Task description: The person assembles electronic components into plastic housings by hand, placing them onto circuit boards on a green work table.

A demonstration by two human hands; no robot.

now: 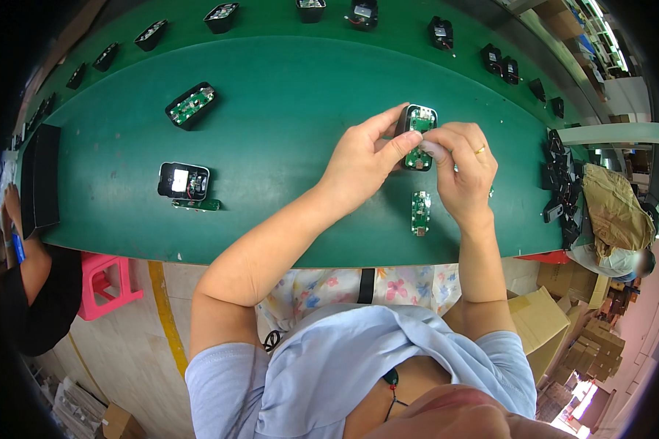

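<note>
A black plastic case point(403, 124) with a green circuit board point(419, 123) in its opening stands tilted above the right half of the table. My left hand point(366, 157) is closed around its left side, with the thumb lying on the board. Pinched fingers of my right hand point(461, 157) meet the board's right edge; a whitish cover shows at a fingertip. Whether they grip anything small is hidden. Below the case, a loose green circuit board point(420, 213) lies on the table, left of my right wrist.
On the green table point(293, 102) lie a case with a board point(191, 106) and an open case point(184, 181) over another board. Several cases line the far strip; more pile up at right point(560, 190). A long black box point(41, 181) stands left, near another person's arm point(29, 271).
</note>
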